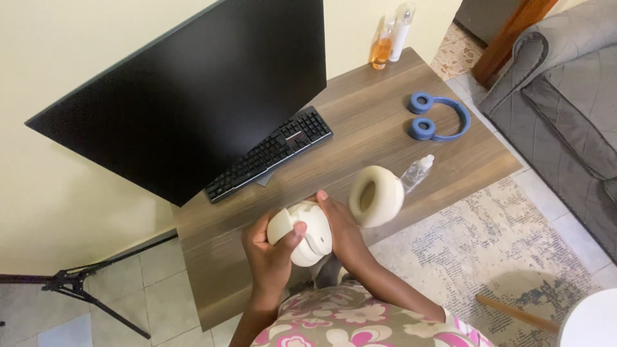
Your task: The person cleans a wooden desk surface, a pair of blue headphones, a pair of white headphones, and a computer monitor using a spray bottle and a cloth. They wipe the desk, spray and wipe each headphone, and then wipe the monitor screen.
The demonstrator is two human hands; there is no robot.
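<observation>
Left hand [270, 254]: fingers clenched round one earcup of cream headphones [334, 215], thumb on shell.
Right hand [344, 234]: grasping same earcup's far side.
Headphones: above wooden desk's [379, 122] near edge.
Spray bottle [418, 172]: just beside free earcup.
Blue headphones [439, 117]: farther back on desk.

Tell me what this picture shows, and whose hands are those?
The picture comes from a camera worn on a person's head, looking down. No machine here, just the person's own two hands. The left hand and right hand hold cream headphones above a wooden desk. On the desk lie a black monitor, a keyboard, blue headphones, a small clear spray bottle, and two bottles at the far corner.
</observation>
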